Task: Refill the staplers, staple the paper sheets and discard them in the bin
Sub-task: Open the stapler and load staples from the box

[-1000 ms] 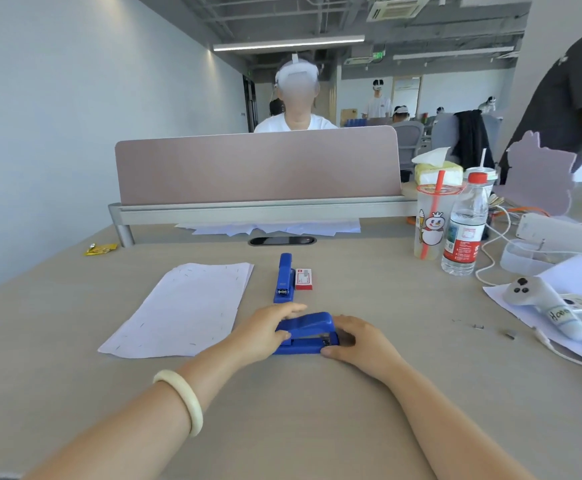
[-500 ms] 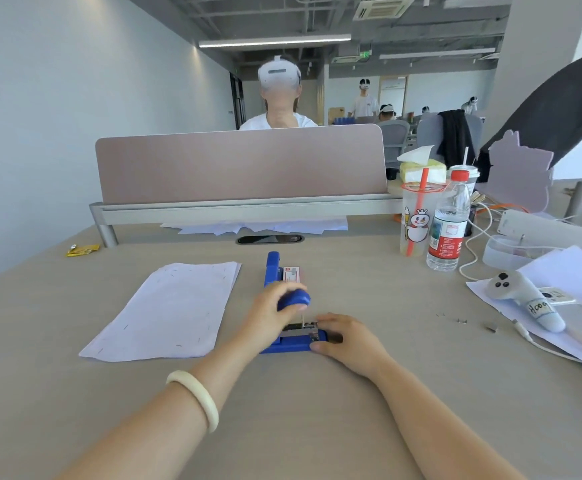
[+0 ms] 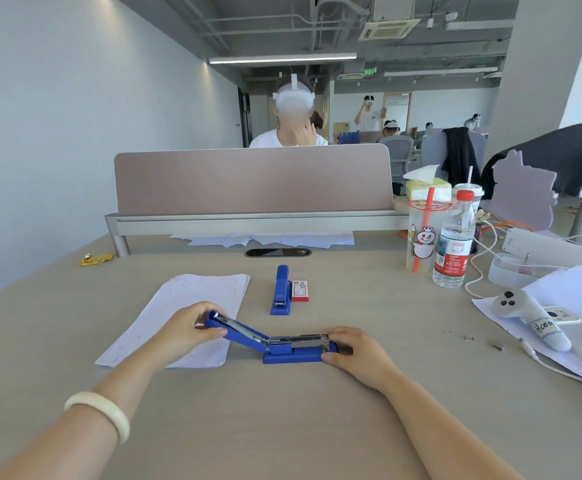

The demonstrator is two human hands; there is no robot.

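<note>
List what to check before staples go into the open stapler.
1. The lid is swung open: ok.
2. The left hand grips the lid's end: ok.
3. The right hand pinches the base to steady it: ok.
4. The staple box lies close by, beside the second stapler: ok.
5. The channel is empty: cannot tell.
6. A hand is free to fetch staples: not ok, both are busy.

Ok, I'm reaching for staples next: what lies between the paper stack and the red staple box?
The closed blue stapler, close beside the staple box, with bare table toward the paper stack; seen in the head view.
</note>
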